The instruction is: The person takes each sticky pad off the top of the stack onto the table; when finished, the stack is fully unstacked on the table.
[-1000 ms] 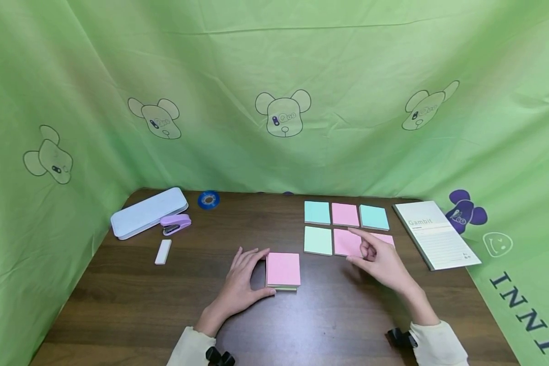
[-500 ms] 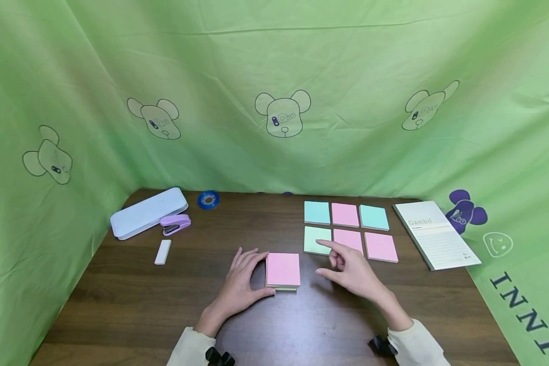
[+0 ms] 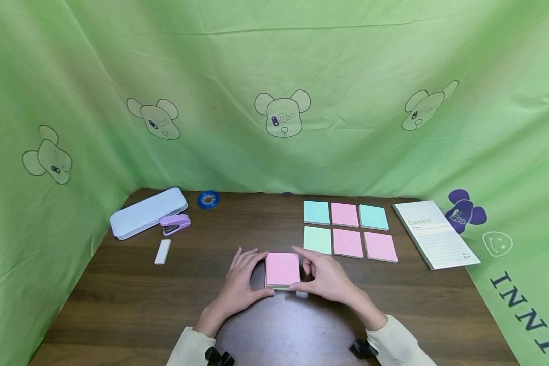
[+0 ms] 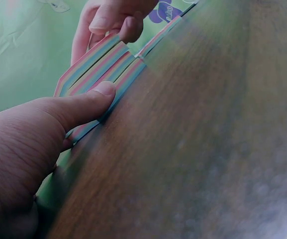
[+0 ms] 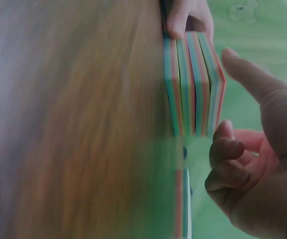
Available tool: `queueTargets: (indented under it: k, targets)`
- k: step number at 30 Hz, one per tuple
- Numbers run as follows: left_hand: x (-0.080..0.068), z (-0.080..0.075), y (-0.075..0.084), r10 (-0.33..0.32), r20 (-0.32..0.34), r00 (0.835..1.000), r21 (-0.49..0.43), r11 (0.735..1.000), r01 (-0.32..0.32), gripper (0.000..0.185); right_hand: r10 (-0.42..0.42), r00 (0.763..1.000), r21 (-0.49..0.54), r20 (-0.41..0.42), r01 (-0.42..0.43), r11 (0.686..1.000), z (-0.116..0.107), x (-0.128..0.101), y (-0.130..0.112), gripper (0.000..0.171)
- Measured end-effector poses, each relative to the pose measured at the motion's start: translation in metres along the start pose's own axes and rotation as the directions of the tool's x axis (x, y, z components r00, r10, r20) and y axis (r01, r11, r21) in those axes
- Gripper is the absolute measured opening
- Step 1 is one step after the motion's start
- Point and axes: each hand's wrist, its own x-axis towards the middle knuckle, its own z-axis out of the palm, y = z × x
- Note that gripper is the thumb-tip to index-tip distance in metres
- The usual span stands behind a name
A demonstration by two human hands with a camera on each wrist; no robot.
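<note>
Sticky-note pad (image 3: pixel 282 269) sits flat between both hands: left hand (image 3: pixel 241 284) fingers curl on its left edge, right hand (image 3: pixel 326 277) pinches its right edge, index finger over the far corner.

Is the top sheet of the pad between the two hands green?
No, the pad held between the left hand and right hand shows a pink top sheet.

Dark wood-grain surface (image 3: pixel 119 284) with a soft sheen, matt paper sticky-note pad (image 3: pixel 282 269) striped in pastel layers along its edge, thin matt paper notes (image 3: pixel 346 243) laid flat, smooth glossy plastic pencil case (image 3: pixel 147 212), wrinkled green cloth backdrop (image 3: pixel 274 76) behind.
</note>
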Motion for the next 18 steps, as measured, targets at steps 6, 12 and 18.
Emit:
queueTargets:
  k: [6, 12, 18]
  targets:
    - [0.001, 0.0, -0.001, 0.013, -0.007, 1.0, 0.004, 1.0, -0.013, 0.093, 0.001, 1.0, -0.064, 0.01, 0.0, 0.998, 0.008, 0.005, -0.005, 0.093]
    - [0.001, 0.0, -0.001, 0.014, -0.011, 1.0, 0.003, 1.0, -0.014, 0.092, 0.005, 1.0, -0.057, -0.018, -0.006, 0.998, 0.012, 0.004, -0.005, 0.085]
    - [0.0, 0.0, 0.0, 0.0, -0.002, 1.0, 0.004, 1.0, 0.0, 0.092, 0.029, 0.999, 0.029, -0.043, -0.028, 0.999, 0.008, 0.001, -0.003, 0.078]
